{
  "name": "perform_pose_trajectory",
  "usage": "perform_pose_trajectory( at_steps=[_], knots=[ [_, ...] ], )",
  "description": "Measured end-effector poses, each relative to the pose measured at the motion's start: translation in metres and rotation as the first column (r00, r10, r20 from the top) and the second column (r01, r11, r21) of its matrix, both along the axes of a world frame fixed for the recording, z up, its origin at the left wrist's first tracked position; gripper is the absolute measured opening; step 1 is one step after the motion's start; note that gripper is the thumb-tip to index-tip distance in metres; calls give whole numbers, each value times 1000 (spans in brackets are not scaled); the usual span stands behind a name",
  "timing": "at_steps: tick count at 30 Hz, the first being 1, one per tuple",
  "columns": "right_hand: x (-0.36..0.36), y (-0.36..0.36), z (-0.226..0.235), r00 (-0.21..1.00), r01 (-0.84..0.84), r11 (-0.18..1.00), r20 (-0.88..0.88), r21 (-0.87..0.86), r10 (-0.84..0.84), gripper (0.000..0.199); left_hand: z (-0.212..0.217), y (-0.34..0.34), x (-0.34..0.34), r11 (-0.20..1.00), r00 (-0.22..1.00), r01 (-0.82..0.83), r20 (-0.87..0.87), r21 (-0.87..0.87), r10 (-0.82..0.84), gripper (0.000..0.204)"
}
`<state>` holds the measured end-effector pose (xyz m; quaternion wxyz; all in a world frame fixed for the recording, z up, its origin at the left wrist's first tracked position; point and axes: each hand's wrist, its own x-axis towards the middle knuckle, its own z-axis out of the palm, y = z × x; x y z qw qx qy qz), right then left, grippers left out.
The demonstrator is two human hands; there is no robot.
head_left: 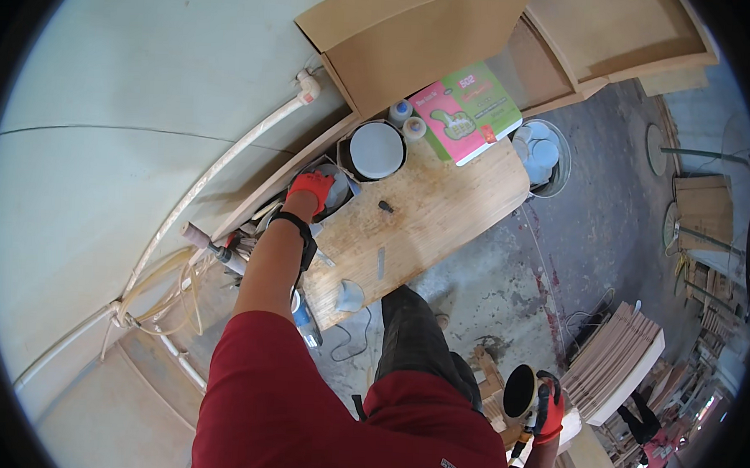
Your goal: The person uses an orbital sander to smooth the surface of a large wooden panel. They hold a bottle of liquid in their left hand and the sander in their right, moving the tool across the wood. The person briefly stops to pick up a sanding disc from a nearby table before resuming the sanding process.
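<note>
My left hand [313, 187], in a red glove, reaches into a box beside the wall, at the far left end of the bench. It touches or lies against grey round sanding discs [337, 190] there; its fingertips are hidden, so their grip does not show. Low on the right, my right hand [549, 413], in a red and black glove, is closed around a handheld disc sander [520, 391]. The sander's dark round pad faces up, away from the bench.
The wooden bench [435, 195] bears a small dark fitting [385, 206], a metal strip [380, 263] and a curved grey piece [350, 296]. Behind stand a round tub [377, 150], bottles [414, 129] and a pink-green box [468, 113]. A bucket of discs [539, 157] and stacked boards [612, 361] stand right.
</note>
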<state>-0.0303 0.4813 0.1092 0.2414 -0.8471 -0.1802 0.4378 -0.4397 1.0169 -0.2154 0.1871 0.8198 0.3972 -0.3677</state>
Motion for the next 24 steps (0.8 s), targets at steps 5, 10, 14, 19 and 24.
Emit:
perform_pose_trajectory(
  at_steps=[5,10,14,19,24],
  knots=[
    [-10,4,5,1000,5,1000,-1,-2,-5,43,8,10,8,1000,1000,11,-16,-26,-12,83],
    [-11,-8,-4,997,64,998,-42,4,-64,46,4,15,9,995,996,-94,-6,-30,94,77],
    [-15,-7,-5,997,60,998,-51,10,-59,46,5,7,18,997,996,-73,-44,-4,73,81],
    [-18,-15,-10,996,87,996,-37,-6,-87,45,-11,-29,15,974,998,-15,-50,228,27,83],
    [-21,-12,-6,1000,9,1000,20,-10,-9,44,-12,-18,17,991,998,-62,-25,122,65,76]
  ],
)
